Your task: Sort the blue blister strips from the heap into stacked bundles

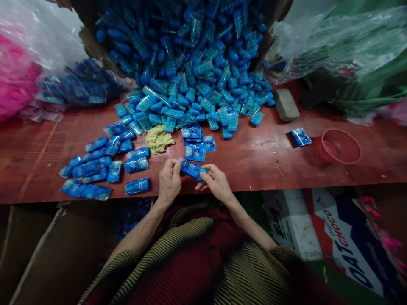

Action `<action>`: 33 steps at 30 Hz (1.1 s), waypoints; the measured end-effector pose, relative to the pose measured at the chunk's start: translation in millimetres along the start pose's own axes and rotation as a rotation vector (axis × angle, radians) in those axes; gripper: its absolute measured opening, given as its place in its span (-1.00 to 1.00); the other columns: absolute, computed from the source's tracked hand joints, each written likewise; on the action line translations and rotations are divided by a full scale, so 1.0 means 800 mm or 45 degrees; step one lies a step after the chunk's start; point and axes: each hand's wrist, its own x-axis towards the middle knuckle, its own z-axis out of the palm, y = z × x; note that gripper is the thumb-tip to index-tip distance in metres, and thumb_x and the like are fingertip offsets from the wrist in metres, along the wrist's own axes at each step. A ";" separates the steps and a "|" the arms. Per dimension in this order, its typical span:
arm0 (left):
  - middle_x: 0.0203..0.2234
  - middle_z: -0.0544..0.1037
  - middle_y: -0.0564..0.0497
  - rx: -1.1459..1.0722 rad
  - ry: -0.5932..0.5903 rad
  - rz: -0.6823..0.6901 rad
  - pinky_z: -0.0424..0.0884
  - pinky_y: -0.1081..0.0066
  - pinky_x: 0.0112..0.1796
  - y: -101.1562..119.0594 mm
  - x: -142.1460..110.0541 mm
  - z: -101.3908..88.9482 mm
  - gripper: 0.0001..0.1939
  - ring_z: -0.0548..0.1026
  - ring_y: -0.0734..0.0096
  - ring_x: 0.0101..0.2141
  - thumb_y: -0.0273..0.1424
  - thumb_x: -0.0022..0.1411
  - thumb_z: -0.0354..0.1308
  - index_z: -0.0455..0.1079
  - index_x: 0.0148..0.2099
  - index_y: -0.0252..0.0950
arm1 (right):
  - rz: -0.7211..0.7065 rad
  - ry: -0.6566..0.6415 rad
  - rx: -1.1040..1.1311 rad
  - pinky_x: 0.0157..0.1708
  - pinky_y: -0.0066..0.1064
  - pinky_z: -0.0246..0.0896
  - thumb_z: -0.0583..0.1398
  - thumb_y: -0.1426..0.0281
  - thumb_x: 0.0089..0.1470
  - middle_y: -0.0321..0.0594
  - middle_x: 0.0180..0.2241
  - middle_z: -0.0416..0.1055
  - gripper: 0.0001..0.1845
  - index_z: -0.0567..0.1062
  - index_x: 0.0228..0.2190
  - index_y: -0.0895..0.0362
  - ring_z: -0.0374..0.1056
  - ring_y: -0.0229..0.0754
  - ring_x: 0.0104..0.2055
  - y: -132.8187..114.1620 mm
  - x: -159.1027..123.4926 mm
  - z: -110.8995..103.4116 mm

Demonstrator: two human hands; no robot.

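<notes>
A blue printed plastic packet [192,169] is stretched between my hands just above the table's front edge. My left hand [170,178] pinches its left end, thumb against the curled fingers. At the other end, my right hand [216,182] grips the packet between thumb and fingers. Just beyond it lie several flat blue sleeves [195,151] in a loose stack. Filled blue packets [95,165] are grouped on the left. A large heap of small clear containers with blue caps and blue beads [190,93] spills from an opened carton at the back.
A crumpled yellow-green cloth [159,139] lies beside the sleeves. To the right are a grey block [286,104], a bundle of blue sleeves [299,137] and a red plastic basket [338,146]. Plastic bags line the back corners. Cardboard boxes [343,241] stand below the red tabletop [248,165].
</notes>
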 end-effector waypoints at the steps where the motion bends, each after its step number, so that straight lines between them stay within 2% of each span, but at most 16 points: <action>1: -0.64 0.31 0.12 -0.055 -0.026 -0.053 0.32 0.47 -0.49 0.000 0.001 0.000 -0.79 0.33 0.47 -0.56 -0.25 0.14 0.12 0.24 -0.45 -0.23 | 0.022 -0.018 0.030 -0.66 -0.59 0.29 0.22 0.19 -0.04 -0.41 -0.53 0.44 -0.68 0.30 -0.31 0.11 0.42 -0.34 -0.63 0.000 0.000 -0.001; 5: -0.64 0.29 0.15 -0.312 -0.195 -0.334 0.37 0.48 -0.54 0.004 0.008 0.004 -0.70 0.33 0.52 -0.59 -0.16 0.06 0.17 0.21 -0.46 -0.26 | 0.166 -0.093 0.206 -0.68 -0.54 0.31 0.23 0.13 -0.05 -0.39 -0.56 0.47 -0.62 0.26 -0.32 0.11 0.39 -0.32 -0.68 0.001 0.002 -0.008; 8: -0.63 0.29 0.17 -0.505 -0.230 -0.477 0.38 0.50 -0.61 0.009 0.010 0.009 -0.65 0.34 0.54 -0.61 -0.14 -0.04 0.24 0.19 -0.46 -0.27 | 0.249 -0.138 0.291 -0.69 -0.51 0.33 0.23 0.14 -0.03 -0.39 -0.58 0.47 -0.63 0.27 -0.31 0.11 0.35 -0.34 -0.72 0.001 0.005 -0.014; 16: -0.60 0.42 0.16 -0.668 -0.289 -0.605 0.43 0.51 -0.59 0.018 0.006 0.015 -0.60 0.43 0.54 -0.62 -0.15 -0.09 0.30 0.23 -0.38 -0.29 | 0.257 -0.150 0.374 -0.70 -0.48 0.37 0.24 0.12 -0.03 -0.38 -0.58 0.46 -0.63 0.26 -0.37 0.11 0.31 -0.35 -0.74 0.002 0.005 -0.015; 20: -0.57 0.46 0.14 -0.699 -0.377 -0.633 0.45 0.49 -0.55 0.017 0.009 0.012 -0.56 0.47 0.51 -0.60 -0.18 -0.13 0.35 0.24 -0.31 -0.29 | 0.299 -0.151 0.427 -0.70 -0.48 0.38 0.22 0.13 0.00 -0.40 -0.59 0.44 -0.65 0.27 -0.41 0.12 0.27 -0.38 -0.75 0.004 0.004 -0.018; 24: -0.44 0.53 0.06 -0.749 -0.447 -0.602 0.47 0.46 -0.49 0.013 0.011 0.011 -0.54 0.52 0.45 -0.49 -0.27 -0.19 0.39 0.23 -0.30 -0.27 | 0.396 -0.201 0.471 -0.72 -0.51 0.36 0.18 0.17 0.06 -0.40 -0.61 0.42 -0.71 0.30 -0.43 0.14 0.24 -0.40 -0.76 0.003 0.008 -0.022; 26: -0.38 0.55 0.03 -0.761 -0.442 -0.563 0.47 0.46 -0.48 0.012 0.010 0.013 -0.55 0.52 0.43 -0.44 -0.29 -0.18 0.39 0.22 -0.30 -0.27 | 0.461 -0.208 0.496 -0.74 -0.54 0.33 0.15 0.18 0.10 -0.39 -0.63 0.40 -0.72 0.32 -0.43 0.15 0.21 -0.41 -0.77 0.002 0.010 -0.024; 29: -0.42 0.54 0.05 -0.745 -0.362 -0.508 0.43 0.51 -0.52 0.009 0.007 0.019 -0.57 0.50 0.46 -0.47 -0.30 -0.17 0.37 0.22 -0.31 -0.28 | 0.514 -0.217 0.503 -0.74 -0.52 0.33 0.10 0.17 0.12 -0.39 -0.63 0.37 -0.70 0.34 -0.44 0.18 0.18 -0.43 -0.78 0.003 0.011 -0.024; 31: -0.46 0.51 0.07 -0.740 -0.282 -0.503 0.40 0.53 -0.56 0.008 0.006 0.022 -0.58 0.48 0.47 -0.49 -0.30 -0.17 0.37 0.22 -0.32 -0.29 | 0.454 -0.212 0.442 -0.74 -0.49 0.32 0.11 0.14 0.10 -0.39 -0.60 0.38 -0.69 0.33 -0.39 0.16 0.19 -0.41 -0.77 0.003 0.009 -0.023; 33: -0.50 0.47 0.11 -0.747 -0.187 -0.516 0.39 0.53 -0.59 0.007 0.006 0.024 -0.57 0.46 0.49 -0.53 -0.30 -0.19 0.37 0.21 -0.33 -0.29 | 0.311 -0.113 0.307 -0.75 -0.51 0.27 0.14 0.12 0.06 -0.40 -0.54 0.38 -0.68 0.32 -0.30 0.12 0.23 -0.40 -0.73 0.004 0.006 -0.022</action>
